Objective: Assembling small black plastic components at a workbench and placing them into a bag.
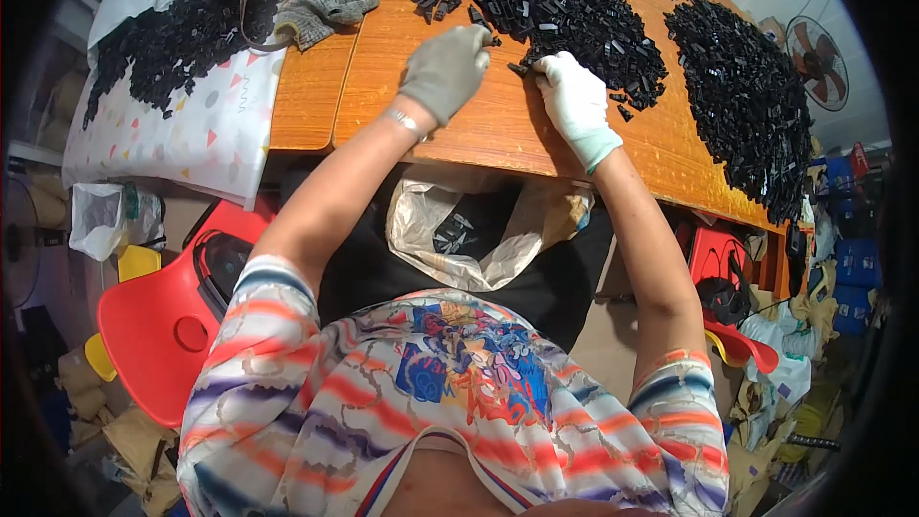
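Observation:
My left hand (448, 72), in a grey glove, is closed with its fingers curled at the near edge of a heap of small black plastic pieces (565, 10). One black piece (494, 41) shows at its fingertips. To the right, my right hand (576, 107) wears a white glove and pinches at another small black plastic piece (518, 69), just above the wooden tabletop (383, 67). On my lap, below the table edge, an opened pale plastic bag (412, 230) holds several black pieces (454, 234).
A second heap of black pieces (742, 96) lies at the table's right. More pieces (177, 57) lie on a patterned sheet (225, 148) at the left, near a knitted grey glove (330, 5). Red chairs (144, 325) flank me. A fan (816, 62) stands at far right.

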Demonstrator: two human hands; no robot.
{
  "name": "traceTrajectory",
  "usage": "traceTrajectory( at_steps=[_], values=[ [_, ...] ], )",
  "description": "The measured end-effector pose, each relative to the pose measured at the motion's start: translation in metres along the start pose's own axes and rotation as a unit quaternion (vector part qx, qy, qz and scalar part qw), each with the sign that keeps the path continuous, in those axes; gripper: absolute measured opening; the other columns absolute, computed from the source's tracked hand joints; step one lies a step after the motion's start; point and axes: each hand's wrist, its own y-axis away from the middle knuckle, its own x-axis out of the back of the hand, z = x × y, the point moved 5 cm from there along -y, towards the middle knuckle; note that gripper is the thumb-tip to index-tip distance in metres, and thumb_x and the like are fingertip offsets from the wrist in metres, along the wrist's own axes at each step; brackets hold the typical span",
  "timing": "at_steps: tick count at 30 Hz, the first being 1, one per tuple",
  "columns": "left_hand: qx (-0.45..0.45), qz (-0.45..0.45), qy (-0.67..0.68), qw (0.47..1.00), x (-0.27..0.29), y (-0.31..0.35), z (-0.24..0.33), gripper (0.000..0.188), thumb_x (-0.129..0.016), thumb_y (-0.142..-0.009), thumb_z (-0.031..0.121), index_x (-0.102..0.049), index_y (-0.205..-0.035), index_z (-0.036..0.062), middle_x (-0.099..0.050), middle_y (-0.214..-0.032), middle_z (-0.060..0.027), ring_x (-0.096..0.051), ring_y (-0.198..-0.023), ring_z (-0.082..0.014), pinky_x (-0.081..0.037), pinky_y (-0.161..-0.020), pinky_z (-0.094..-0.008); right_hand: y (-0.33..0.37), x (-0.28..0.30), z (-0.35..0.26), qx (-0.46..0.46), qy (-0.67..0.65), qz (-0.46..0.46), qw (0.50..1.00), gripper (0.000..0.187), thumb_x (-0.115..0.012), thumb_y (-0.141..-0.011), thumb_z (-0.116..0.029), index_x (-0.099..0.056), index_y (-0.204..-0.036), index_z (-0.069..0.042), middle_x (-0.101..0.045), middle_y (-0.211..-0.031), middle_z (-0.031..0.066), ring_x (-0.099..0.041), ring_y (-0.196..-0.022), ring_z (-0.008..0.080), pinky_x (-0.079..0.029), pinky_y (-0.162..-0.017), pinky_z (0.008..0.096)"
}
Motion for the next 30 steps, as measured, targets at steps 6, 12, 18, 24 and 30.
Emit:
traceTrajectory(
  at_steps=[6, 12, 18, 24, 30],
  values=[
    [0.037, -0.069, -0.077, 0.994, -0.016, -0.028, 0.001, 0.022, -0.059, -0.09, 0.022, -0.063, -0.104, 0.0076, -0.066, -0.102, -0.0124, -0.063, -0.095, -0.0309, -0.051, -0.08, -0.0428, 0.0, 0.003, -0.002, 0.016, 0.026, -0.048, 0.998, 0.015, -0.065, -0.081, -0.014, -0.062, -0.094, -0.011, -0.063, -0.093, 0.0117, -0.063, -0.085, 0.0346, -0.05, -0.073, 0.043],
    [-0.019, -0.069, -0.037, 0.997, -0.018, -0.022, -0.002, 0.018, -0.058, -0.089, 0.021, -0.064, -0.103, 0.0104, -0.066, -0.1, -0.0114, -0.063, -0.093, -0.031, -0.05, -0.08, -0.0438, 0.006, 0.005, 0.0, 0.011, -0.009, -0.08, 0.997, 0.017, -0.059, -0.082, -0.014, -0.066, -0.097, -0.01, -0.063, -0.094, 0.0167, -0.063, -0.09, 0.0358, -0.05, -0.078, 0.0435],
    [-0.013, -0.01, -0.019, 1.0, 0.002, -0.036, -0.021, 0.025, -0.055, -0.092, 0.016, -0.061, -0.116, 0.0173, -0.064, -0.105, -0.0114, -0.063, -0.094, -0.0314, -0.051, -0.08, -0.0427, 0.02, 0.019, 0.0, -0.095, -0.136, -0.087, 0.982, 0.019, -0.061, -0.087, -0.023, -0.071, -0.098, -0.013, -0.067, -0.096, 0.0135, -0.066, -0.083, 0.0283, -0.051, -0.078, 0.0373],
    [-0.091, -0.105, -0.114, 0.984, -0.01, -0.041, -0.01, 0.026, -0.054, -0.093, 0.018, -0.062, -0.117, 0.0164, -0.066, -0.103, -0.0126, -0.063, -0.094, -0.0314, -0.052, -0.082, -0.0427, 0.032, 0.014, 0.001, -0.252, -0.319, -0.179, 0.896, 0.017, -0.063, -0.086, -0.02, -0.065, -0.085, -0.003, -0.066, -0.075, 0.0055, -0.06, -0.071, 0.0105, -0.048, -0.068, 0.027],
    [-0.005, -0.123, -0.045, 0.991, -0.012, -0.045, -0.011, 0.024, -0.054, -0.091, 0.023, -0.066, -0.109, 0.0114, -0.068, -0.102, -0.0123, -0.064, -0.095, -0.0319, -0.051, -0.082, -0.0439, 0.041, 0.011, -0.003, -0.257, -0.378, -0.167, 0.874, 0.013, -0.06, -0.085, -0.016, -0.063, -0.084, -0.002, -0.066, -0.076, 0.002, -0.057, -0.07, 0.007, -0.048, -0.065, 0.0253]
  ],
)
